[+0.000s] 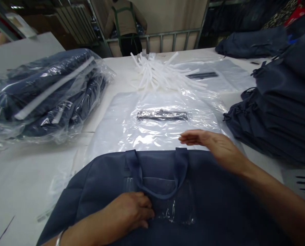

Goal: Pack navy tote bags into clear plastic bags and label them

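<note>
At the near side of the desk [19,181]: I have the navy bag [206,198] front towards me, its handle [162,196] looped over a clear pocket [172,212].
Left hand [132,210]: fingers curled close together over the pocket's left part; I cannot tell whether they pinch it.
Right hand [216,145]: fingers straight and together near the bag's top edge, clamped on nothing I can see.
Wrapped bundle [57,89]: inside clear plastic at left; I judge it done.
Flat plastic [152,136]: spread just beyond my bag, which lies outside it; I judge this piece unfinished.
Bag pile [277,112]: at right, unwrapped as far as I see, so probably left over.
White strips [152,71]: heaped loose beyond.
</note>
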`<action>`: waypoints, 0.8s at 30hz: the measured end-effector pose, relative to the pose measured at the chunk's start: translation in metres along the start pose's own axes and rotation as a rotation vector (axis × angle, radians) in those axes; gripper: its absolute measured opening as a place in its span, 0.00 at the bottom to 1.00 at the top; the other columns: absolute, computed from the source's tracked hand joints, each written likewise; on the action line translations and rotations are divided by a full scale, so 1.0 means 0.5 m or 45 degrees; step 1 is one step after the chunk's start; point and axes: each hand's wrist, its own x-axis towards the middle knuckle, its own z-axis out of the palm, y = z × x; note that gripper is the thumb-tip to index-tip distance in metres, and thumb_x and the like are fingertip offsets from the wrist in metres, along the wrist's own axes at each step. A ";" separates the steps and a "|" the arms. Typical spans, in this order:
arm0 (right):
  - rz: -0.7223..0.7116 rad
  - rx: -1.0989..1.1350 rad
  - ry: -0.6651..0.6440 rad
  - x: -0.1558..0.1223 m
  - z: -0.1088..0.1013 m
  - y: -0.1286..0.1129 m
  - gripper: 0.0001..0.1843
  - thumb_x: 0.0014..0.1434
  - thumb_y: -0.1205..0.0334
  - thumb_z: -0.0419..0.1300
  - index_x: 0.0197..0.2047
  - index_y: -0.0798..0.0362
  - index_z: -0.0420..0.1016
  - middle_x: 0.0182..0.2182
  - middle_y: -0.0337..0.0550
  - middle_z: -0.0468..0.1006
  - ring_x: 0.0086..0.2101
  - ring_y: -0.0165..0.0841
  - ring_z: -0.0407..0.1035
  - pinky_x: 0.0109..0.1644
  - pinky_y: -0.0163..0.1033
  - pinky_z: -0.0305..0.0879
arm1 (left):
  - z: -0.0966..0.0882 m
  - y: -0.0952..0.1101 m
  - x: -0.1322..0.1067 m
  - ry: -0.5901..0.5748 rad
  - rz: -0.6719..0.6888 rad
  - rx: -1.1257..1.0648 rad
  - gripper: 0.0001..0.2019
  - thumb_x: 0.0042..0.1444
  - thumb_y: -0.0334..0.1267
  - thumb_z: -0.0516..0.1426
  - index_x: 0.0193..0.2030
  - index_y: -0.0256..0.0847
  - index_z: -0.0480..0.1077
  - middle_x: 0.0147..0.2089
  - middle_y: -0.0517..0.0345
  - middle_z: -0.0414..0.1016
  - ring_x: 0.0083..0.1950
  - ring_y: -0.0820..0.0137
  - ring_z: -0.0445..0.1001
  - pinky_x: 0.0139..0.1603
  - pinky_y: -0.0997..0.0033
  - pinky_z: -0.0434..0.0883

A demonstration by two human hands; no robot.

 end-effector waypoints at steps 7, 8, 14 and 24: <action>-0.401 -1.025 -0.452 0.004 0.217 0.076 0.34 0.63 0.45 0.58 0.68 0.51 0.64 0.70 0.56 0.54 0.68 0.55 0.46 0.70 0.63 0.42 | -0.193 0.028 0.056 0.036 -0.104 -0.364 0.14 0.66 0.45 0.54 0.46 0.42 0.78 0.35 0.57 0.82 0.34 0.71 0.79 0.38 0.77 0.72; -0.393 -1.066 -0.450 -0.005 0.226 0.083 0.33 0.64 0.45 0.57 0.68 0.49 0.63 0.70 0.56 0.54 0.68 0.56 0.47 0.70 0.62 0.43 | -0.220 0.005 0.074 0.228 -0.170 -0.252 0.13 0.65 0.44 0.55 0.45 0.40 0.78 0.34 0.58 0.82 0.33 0.72 0.78 0.38 0.77 0.71; -0.407 -1.081 -0.442 -0.029 0.220 0.087 0.29 0.66 0.47 0.55 0.67 0.45 0.64 0.70 0.53 0.53 0.65 0.57 0.50 0.66 0.61 0.49 | -0.225 -0.228 0.222 0.244 -0.238 0.370 0.10 0.54 0.40 0.63 0.43 0.41 0.76 0.41 0.57 0.80 0.40 0.68 0.76 0.38 0.75 0.66; -0.435 -0.980 -0.443 -0.047 0.223 0.088 0.27 0.66 0.52 0.55 0.66 0.50 0.65 0.70 0.52 0.57 0.63 0.57 0.54 0.61 0.60 0.58 | -0.222 -0.297 0.283 0.022 -0.206 0.159 0.12 0.56 0.48 0.61 0.33 0.41 0.78 0.30 0.62 0.78 0.31 0.73 0.71 0.33 0.77 0.61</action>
